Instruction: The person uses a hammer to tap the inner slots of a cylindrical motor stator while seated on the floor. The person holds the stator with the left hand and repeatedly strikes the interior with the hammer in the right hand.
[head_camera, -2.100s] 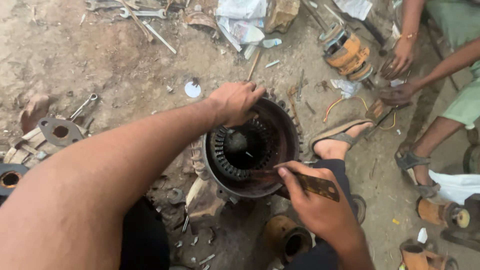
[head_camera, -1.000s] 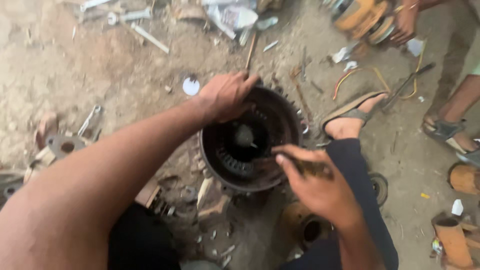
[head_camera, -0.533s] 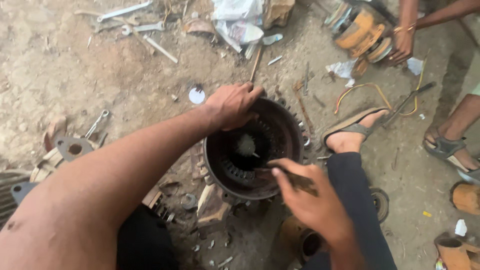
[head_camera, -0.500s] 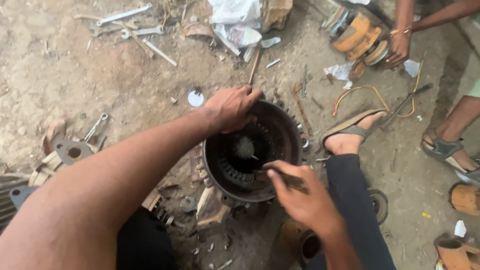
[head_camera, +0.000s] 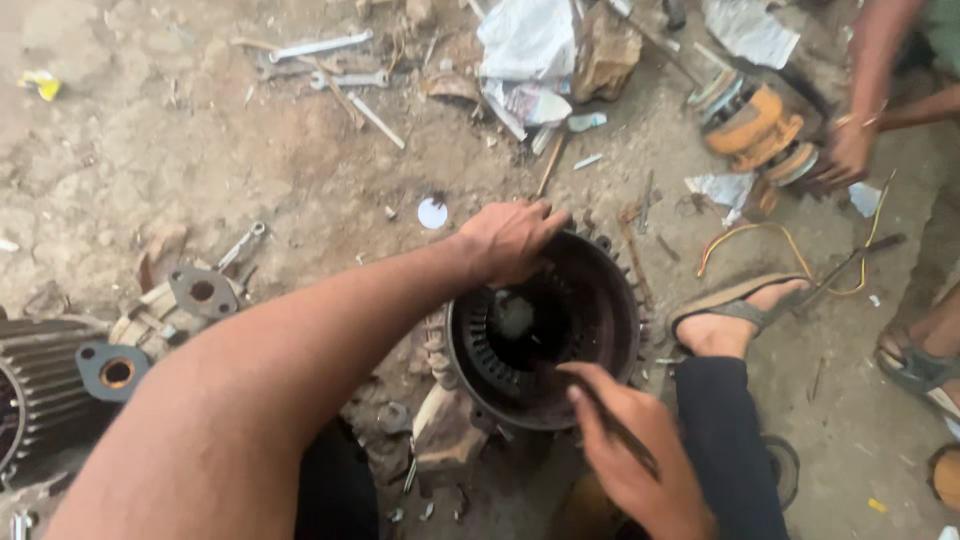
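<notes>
In the head view, a round motor housing (head_camera: 545, 335) sat on the dirt floor (head_camera: 200, 150), roughly midway across and toward the near side, just beside the person's sandalled foot (head_camera: 735, 310). Its open mouth faced up toward the camera, so its axis ran nearly straight up from the floor, tipped a little toward the person; a ring of slots showed inside the bore.

The left hand (head_camera: 512, 240) lay over the far-left rim of the housing, fingers curled down on the edge in a closed grip on it. The right hand (head_camera: 630, 455) was at the near rim, its grip closed around a thin dark tool (head_camera: 600, 410) whose long axis slanted from the hand up and left into the bore. The tool's tip was lost against the dark interior, and its kind could not be made out.

The near underside of the housing was hidden by the right hand and a stone-like lump (head_camera: 445, 430). A finned grey casing (head_camera: 40, 395) was cut off by the left edge of the picture. Toward the far right of the floor, another person's hand (head_camera: 848, 150) rested on an orange wound part (head_camera: 750, 125); that person was mostly out of frame. Spanners (head_camera: 315, 47) lay at the far side.
</notes>
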